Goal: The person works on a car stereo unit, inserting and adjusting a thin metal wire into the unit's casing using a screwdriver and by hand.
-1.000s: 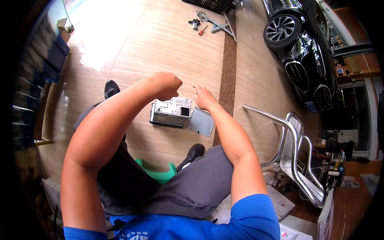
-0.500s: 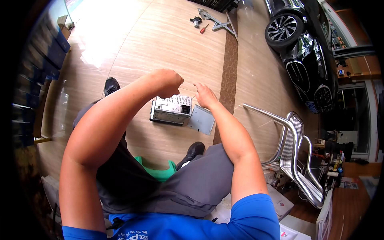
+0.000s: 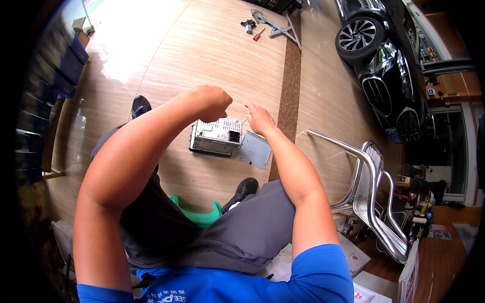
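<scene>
My left hand (image 3: pixel 214 103) is above the back left of a silver metal box unit (image 3: pixel 218 132), its fingers curled in. What it holds, if anything, is hidden. To the right, my right hand (image 3: pixel 260 120) hovers over the unit's right side, fingers partly stretched out and nothing visible in them. The two hands are apart. The box unit rests on the floor with its slotted face up and a dark socket at its right end. Beside it on the right lies a flat grey metal plate (image 3: pixel 255 150).
A green plastic stool (image 3: pixel 202 218) shows between my legs. Ahead lie a red screwdriver (image 3: pixel 259 35), a small black and silver part (image 3: pixel 248 26) and a metal linkage (image 3: pixel 275 28). A steel chair (image 3: pixel 371 187) and a black car (image 3: pixel 384 76) stand at right; blue boxes (image 3: pixel 65 68) at left.
The floor items ahead sit slightly lower in the view and the box unit slightly higher. Both hands keep nearly the same pose.
</scene>
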{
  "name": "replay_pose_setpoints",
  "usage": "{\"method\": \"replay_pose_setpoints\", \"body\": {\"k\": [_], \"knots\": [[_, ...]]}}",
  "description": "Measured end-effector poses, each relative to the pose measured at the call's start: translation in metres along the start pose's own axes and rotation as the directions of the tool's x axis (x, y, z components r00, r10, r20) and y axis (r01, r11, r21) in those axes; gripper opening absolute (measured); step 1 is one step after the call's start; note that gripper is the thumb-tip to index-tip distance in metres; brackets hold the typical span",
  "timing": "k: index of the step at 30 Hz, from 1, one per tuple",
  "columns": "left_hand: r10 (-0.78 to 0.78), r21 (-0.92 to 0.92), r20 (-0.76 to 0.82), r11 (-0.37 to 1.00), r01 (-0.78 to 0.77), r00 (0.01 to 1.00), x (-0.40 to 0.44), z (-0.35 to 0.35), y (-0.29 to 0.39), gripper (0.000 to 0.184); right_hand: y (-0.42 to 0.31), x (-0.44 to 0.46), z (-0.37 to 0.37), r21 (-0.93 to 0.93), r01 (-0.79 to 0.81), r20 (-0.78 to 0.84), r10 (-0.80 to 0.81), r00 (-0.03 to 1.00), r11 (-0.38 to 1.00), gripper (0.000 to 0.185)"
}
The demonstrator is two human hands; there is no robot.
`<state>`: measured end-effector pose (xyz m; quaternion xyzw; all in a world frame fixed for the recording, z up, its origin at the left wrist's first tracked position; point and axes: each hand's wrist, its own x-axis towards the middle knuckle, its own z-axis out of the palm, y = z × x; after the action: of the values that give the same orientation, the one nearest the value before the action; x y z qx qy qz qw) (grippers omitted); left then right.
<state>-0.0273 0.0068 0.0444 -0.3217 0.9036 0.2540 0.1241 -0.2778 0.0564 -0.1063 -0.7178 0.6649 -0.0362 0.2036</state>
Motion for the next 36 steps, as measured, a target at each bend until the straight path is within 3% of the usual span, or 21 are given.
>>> {"method": "replay_pose_setpoints", "body": {"k": [5,7,10,17,22,29,32,34,36], "knots": [[0.008,0.011,0.005,1.0,-0.008,1.0,0.002,0.002,-0.001,0.032,-0.006,-0.002,-0.005,0.005,-0.048,0.038,0.048,0.998,0.999,0.039],[0.008,0.018,0.016,1.0,-0.009,1.0,0.001,0.0,-0.001,0.033,0.001,-0.001,0.005,0.0,0.022,-0.079,-0.022,0.997,1.0,0.039],[0.0,0.011,0.017,1.0,0.0,1.0,-0.001,-0.002,0.002,0.033,0.006,0.002,0.008,0.014,0.056,-0.088,-0.054,0.995,0.998,0.038],[0.006,0.015,0.012,1.0,-0.006,1.0,0.001,0.001,0.0,0.034,0.001,0.001,0.0,0.016,-0.02,-0.004,0.02,1.0,1.0,0.038],[0.002,0.018,0.006,1.0,-0.002,1.0,0.001,0.0,0.0,0.032,0.009,0.001,0.01,-0.007,0.059,-0.123,-0.059,0.991,0.998,0.037],[0.004,0.025,0.002,1.0,-0.004,1.0,0.0,0.0,0.001,0.031,-0.001,0.0,-0.001,0.005,-0.057,0.012,0.057,0.998,0.998,0.039],[0.011,0.021,-0.006,1.0,-0.011,1.0,0.0,0.0,0.0,0.03,0.001,0.0,0.002,-0.003,-0.053,-0.007,0.053,0.999,0.999,0.039],[0.013,0.014,-0.007,1.0,-0.013,1.0,0.0,-0.001,0.0,0.029,0.004,0.0,0.007,-0.027,0.003,-0.106,-0.006,0.994,1.0,0.039],[0.013,0.009,-0.011,1.0,-0.013,1.0,-0.001,-0.001,0.0,0.029,0.005,0.001,0.007,-0.03,0.003,-0.085,-0.006,0.996,1.0,0.039]]}}
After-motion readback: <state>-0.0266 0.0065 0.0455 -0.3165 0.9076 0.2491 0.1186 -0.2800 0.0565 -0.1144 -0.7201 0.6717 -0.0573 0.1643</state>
